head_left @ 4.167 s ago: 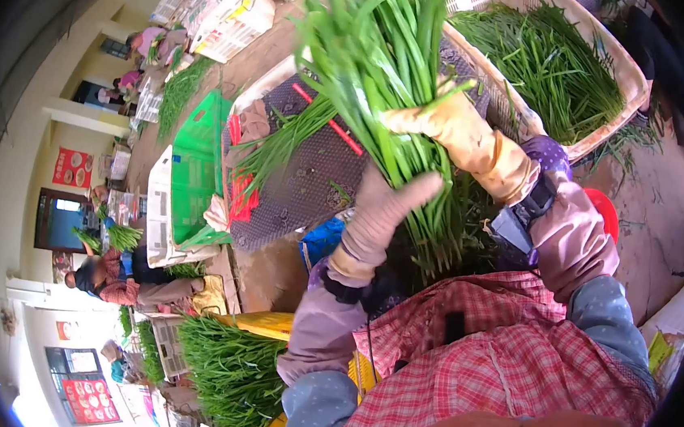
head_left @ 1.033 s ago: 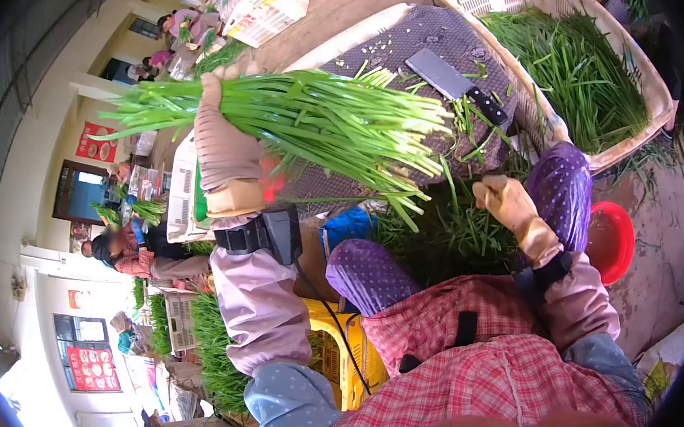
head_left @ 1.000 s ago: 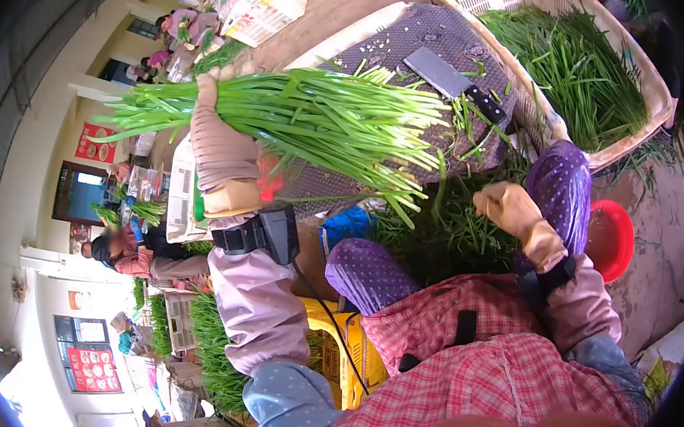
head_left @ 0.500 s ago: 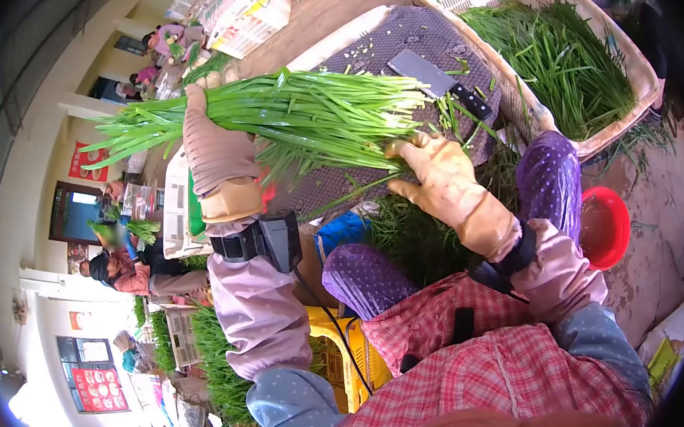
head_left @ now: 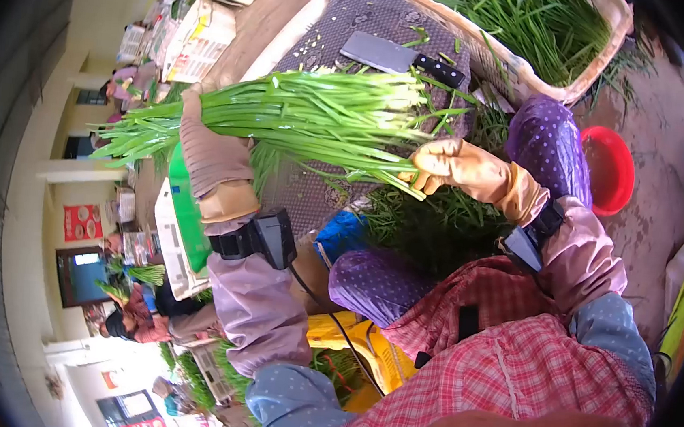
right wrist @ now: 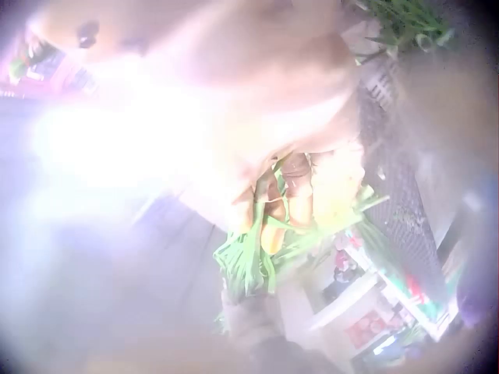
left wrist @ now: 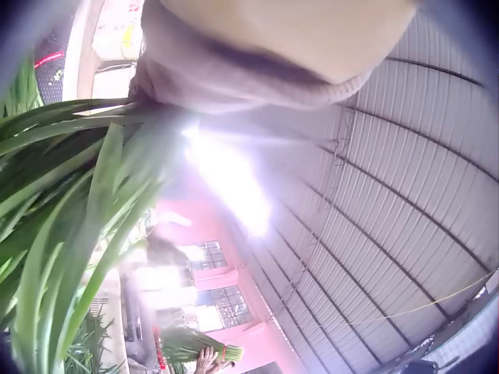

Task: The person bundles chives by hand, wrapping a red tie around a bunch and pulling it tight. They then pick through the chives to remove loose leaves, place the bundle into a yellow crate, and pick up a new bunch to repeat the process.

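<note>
In the head view my gloved left hand [head_left: 212,152] grips a thick bunch of garlic chives [head_left: 302,112] near its leafy end. The bunch lies sideways, its pale stalk ends to the right, above a dark patterned mat [head_left: 324,45]. My right hand [head_left: 464,169], in a tan glove, pinches a few stalks at the lower edge of those ends. Long leaves [left wrist: 62,218] fill the left of the left wrist view, below the glove. Though washed out by glare, the right wrist view has curled fingers [right wrist: 300,199] around green stalks.
A cleaver [head_left: 380,53] lies on the mat among trimmings. Behind it stands a crate [head_left: 532,88] heaped with chives. Loose leaves [head_left: 447,223] pile below my right hand, with a red basin [head_left: 607,172] to the right. A green-lined crate [head_left: 180,207] stands at the left.
The bunch went from upright in both hands to sideways in my left. My right hand, lately away from it, has come to the stalk ends and pinches some. The head view has shifted.
</note>
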Motion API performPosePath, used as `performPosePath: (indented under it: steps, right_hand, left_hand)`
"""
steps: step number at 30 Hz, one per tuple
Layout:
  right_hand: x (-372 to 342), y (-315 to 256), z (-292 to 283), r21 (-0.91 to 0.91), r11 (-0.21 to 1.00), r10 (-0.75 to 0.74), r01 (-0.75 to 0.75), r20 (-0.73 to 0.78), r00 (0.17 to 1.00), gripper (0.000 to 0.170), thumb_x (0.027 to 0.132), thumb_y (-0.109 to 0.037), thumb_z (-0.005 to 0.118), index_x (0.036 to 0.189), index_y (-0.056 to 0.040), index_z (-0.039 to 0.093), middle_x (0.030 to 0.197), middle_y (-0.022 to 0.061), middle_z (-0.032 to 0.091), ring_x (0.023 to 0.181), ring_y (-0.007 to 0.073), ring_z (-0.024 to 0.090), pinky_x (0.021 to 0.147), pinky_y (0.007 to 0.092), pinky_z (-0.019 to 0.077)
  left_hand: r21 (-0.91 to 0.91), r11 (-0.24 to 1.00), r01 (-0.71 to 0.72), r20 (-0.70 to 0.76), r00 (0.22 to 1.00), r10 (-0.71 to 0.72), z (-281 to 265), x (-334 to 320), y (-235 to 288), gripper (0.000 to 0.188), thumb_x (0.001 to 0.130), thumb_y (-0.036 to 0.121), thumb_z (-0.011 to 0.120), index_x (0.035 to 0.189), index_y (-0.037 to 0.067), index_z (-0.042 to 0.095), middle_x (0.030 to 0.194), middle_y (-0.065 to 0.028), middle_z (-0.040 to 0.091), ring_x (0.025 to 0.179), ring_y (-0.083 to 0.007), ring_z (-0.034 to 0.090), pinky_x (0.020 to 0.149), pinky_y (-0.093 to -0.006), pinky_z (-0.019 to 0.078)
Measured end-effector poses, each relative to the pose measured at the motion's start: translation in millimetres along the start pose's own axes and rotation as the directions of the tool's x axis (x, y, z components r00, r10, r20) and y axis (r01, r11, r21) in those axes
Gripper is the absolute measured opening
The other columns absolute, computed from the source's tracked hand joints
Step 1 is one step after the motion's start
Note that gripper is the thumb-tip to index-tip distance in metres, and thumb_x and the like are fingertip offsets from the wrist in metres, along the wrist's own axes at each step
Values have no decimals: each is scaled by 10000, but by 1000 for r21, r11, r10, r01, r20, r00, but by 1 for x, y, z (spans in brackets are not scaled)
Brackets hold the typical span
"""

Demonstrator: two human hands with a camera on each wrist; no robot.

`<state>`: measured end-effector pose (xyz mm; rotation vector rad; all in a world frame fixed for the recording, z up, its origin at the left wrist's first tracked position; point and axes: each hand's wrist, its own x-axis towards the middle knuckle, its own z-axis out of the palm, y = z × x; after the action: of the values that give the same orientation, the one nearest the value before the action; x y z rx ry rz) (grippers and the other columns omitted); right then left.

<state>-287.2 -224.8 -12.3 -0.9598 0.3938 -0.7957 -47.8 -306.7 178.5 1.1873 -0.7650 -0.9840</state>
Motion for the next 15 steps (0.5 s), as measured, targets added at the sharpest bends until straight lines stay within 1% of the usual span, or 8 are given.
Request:
performPosePath:
  steps: [1, 6, 9, 10, 11, 12, 13, 15]
  right_hand:
    - [-2, 7, 4, 183, 983, -15, 22, -37, 999, 459, 933, -439, 565, 1086, -13, 645, 914, 59, 662, 798, 148, 611, 750, 283, 497]
    - [-17, 32, 0, 386, 922, 25, -5, -47, 999, 416, 925, -423, 582, 982, -13, 626, 852, 61, 638, 791, 156, 616, 736, 293, 497]
    - [-49, 50, -14, 52, 999, 13, -15, 53, 999, 280, 937, -312, 583, 997, -45, 642, 837, 72, 652, 754, 173, 632, 685, 318, 503]
    - [-54, 49, -13, -451, 892, 38, -39, -12, 999, 261, 919, -277, 592, 1050, -55, 629, 870, 105, 663, 764, 199, 645, 685, 339, 506]
    - [-57, 37, -4, -832, 548, 26, -83, -82, 996, 270, 902, -242, 601, 1104, -64, 616, 904, 137, 675, 773, 225, 658, 686, 359, 509]
    - [-58, 22, 11, -940, -117, 201, -319, -337, 920, 435, 859, -225, 629, 1253, -67, 532, 992, 209, 664, 876, 317, 661, 754, 406, 509]
    - [-56, 18, 8, -942, -131, 190, -310, -331, 924, 435, 859, -225, 629, 1253, -67, 532, 992, 209, 664, 876, 317, 661, 754, 406, 509]
    - [-48, 11, -2, -949, 288, -84, -131, -161, 983, 633, 870, -345, 633, 1393, -68, 411, 1197, 196, 602, 1053, 341, 604, 925, 387, 472]
  left_hand:
    - [9, 999, 38, -27, 999, -38, 3, 1, 1, 359, 959, 445, 474, 1104, 132, 574, 1113, -23, 635, 924, -198, 621, 797, -336, 523]
    - [-21, 997, 69, 22, 997, -68, 12, 15, 6, 288, 934, 446, 489, 993, 190, 607, 989, 40, 652, 886, -166, 624, 697, -332, 521]
    - [-42, 995, 87, 77, 993, -84, -4, 25, 7, 275, 932, 444, 492, 973, 199, 610, 978, 39, 647, 873, -156, 623, 675, -334, 525]
    - [-37, 998, 45, 91, 995, -42, -11, 27, 6, 280, 934, 450, 491, 984, 201, 607, 993, 38, 648, 874, -168, 623, 670, -354, 525]
    - [-33, 999, 4, 102, 995, 0, -14, 26, 8, 285, 935, 456, 490, 996, 202, 604, 1008, 38, 649, 876, -180, 623, 665, -375, 524]
    - [-46, 999, -8, 103, 995, 13, -18, 20, 12, 285, 935, 456, 490, 996, 202, 604, 1008, 38, 649, 876, -180, 623, 665, -375, 524]
    - [-73, 995, 62, 85, 995, -56, -20, 7, 19, 256, 954, 351, 469, 1022, 136, 592, 1043, -20, 644, 942, -199, 613, 798, -385, 504]
    - [-105, 988, 117, 56, 992, -111, -25, -10, 24, 232, 973, 246, 448, 1048, 71, 580, 1078, -77, 639, 1008, -219, 603, 931, -395, 484]
